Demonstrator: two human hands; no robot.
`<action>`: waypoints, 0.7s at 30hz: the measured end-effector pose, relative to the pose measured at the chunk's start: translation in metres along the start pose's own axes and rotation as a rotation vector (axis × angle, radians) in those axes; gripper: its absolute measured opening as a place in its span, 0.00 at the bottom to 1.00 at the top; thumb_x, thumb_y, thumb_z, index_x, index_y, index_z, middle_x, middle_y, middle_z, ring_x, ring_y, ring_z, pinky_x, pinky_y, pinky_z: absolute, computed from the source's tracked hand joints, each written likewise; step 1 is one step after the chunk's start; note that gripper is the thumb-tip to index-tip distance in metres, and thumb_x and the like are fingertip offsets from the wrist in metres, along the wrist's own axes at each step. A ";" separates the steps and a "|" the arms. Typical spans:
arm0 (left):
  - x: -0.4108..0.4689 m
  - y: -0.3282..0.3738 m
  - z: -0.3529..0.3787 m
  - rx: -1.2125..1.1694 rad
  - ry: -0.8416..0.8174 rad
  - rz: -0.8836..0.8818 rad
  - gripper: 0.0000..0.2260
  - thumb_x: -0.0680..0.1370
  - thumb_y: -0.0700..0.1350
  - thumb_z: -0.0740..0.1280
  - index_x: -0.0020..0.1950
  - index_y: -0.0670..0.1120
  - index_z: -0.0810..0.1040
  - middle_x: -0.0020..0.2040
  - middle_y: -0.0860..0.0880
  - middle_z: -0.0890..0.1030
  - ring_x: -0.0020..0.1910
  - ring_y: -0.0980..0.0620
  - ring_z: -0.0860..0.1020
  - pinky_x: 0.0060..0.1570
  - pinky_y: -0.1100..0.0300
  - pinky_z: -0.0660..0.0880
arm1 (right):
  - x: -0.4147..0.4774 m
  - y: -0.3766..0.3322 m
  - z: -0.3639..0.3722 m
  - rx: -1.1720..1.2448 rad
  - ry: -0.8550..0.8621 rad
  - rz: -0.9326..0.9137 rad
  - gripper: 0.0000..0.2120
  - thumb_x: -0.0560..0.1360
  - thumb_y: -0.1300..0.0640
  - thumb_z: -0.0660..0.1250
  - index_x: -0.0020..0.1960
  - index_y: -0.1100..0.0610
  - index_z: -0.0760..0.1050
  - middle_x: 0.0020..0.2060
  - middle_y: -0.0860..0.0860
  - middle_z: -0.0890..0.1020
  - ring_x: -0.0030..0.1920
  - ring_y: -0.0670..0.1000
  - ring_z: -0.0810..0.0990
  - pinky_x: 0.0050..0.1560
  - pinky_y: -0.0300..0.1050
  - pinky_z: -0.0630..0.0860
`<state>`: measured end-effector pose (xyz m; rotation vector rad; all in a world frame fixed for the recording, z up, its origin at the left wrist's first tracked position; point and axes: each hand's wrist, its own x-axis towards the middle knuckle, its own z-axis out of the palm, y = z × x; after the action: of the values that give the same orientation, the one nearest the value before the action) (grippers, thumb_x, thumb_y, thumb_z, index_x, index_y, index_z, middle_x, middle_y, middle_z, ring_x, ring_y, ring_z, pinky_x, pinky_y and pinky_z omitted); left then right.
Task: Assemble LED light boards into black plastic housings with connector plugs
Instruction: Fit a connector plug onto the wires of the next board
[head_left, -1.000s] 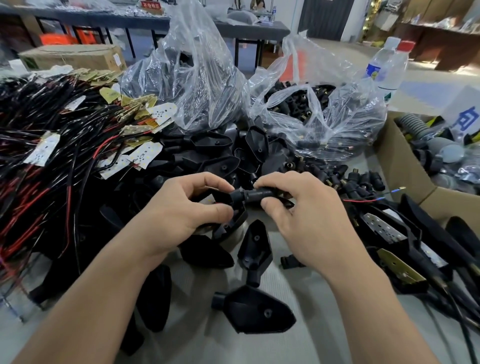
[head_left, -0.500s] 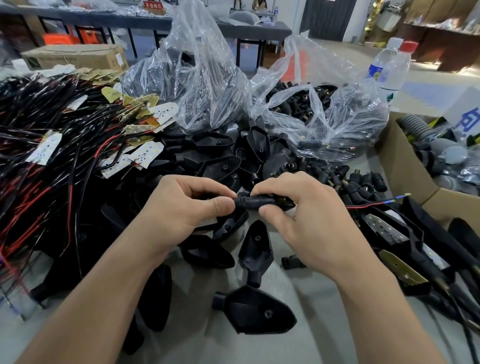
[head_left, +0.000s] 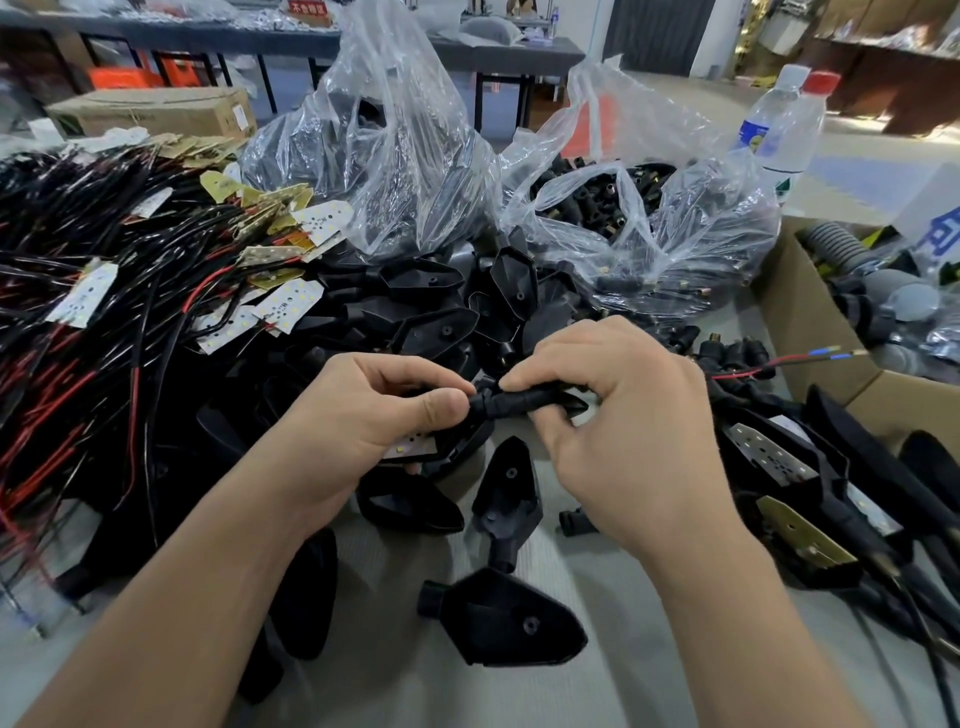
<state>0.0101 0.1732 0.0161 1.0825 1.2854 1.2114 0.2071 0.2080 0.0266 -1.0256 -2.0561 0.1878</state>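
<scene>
Pale grey counter (head_left: 623, 691), crowded from side to side.

Centre, held just above it: one black ribbed connector plug (head_left: 519, 402), lying level, pinched between thumb and forefinger of the right hand (head_left: 623, 431). Its left end meets a black plastic housing (head_left: 462, 447) gripped in the curled fingers of the left hand (head_left: 374, 410), thumb pressed at the joint. A white LED board (head_left: 410, 446) shows in that housing under the palm.

Near edge: two loose black teardrop housings (head_left: 514, 618), touching stem to body.

Left: heap of black and red wires (head_left: 93, 312) ending in white and brass-coloured boards.

Behind the hands: pile of black housings (head_left: 431, 332), then a clear plastic bag of housings (head_left: 384, 156) and a clear plastic bag of plugs (head_left: 639, 223).

Right: open brown cardboard box (head_left: 810, 332) holding grey corrugated hoses; wired housings (head_left: 769, 457) just beside it.

Far back: two clear water bottles (head_left: 784, 124), a flat cardboard carton (head_left: 156, 111), grey tables (head_left: 208, 36) across the room.
</scene>
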 end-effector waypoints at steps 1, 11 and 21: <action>0.000 0.001 0.000 -0.006 -0.013 0.002 0.13 0.61 0.50 0.78 0.42 0.47 0.89 0.34 0.46 0.84 0.30 0.52 0.81 0.26 0.63 0.75 | -0.001 -0.001 0.002 0.000 0.040 0.001 0.19 0.62 0.70 0.76 0.43 0.48 0.85 0.42 0.38 0.82 0.48 0.43 0.78 0.54 0.27 0.68; -0.001 0.003 -0.008 0.098 -0.015 0.043 0.12 0.60 0.45 0.83 0.41 0.47 0.89 0.37 0.45 0.85 0.36 0.54 0.82 0.37 0.63 0.80 | -0.005 -0.009 0.018 -0.038 0.136 0.029 0.20 0.61 0.74 0.75 0.41 0.50 0.83 0.41 0.38 0.80 0.48 0.44 0.77 0.54 0.34 0.71; 0.000 -0.001 -0.005 0.056 0.026 0.096 0.12 0.60 0.47 0.80 0.41 0.46 0.89 0.39 0.41 0.86 0.38 0.51 0.84 0.41 0.62 0.81 | 0.001 -0.004 0.007 0.021 -0.048 -0.057 0.21 0.65 0.69 0.77 0.45 0.43 0.87 0.42 0.39 0.84 0.45 0.47 0.81 0.50 0.42 0.77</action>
<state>0.0054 0.1727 0.0147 1.1845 1.3065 1.2704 0.1996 0.2070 0.0244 -0.9572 -2.1198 0.2054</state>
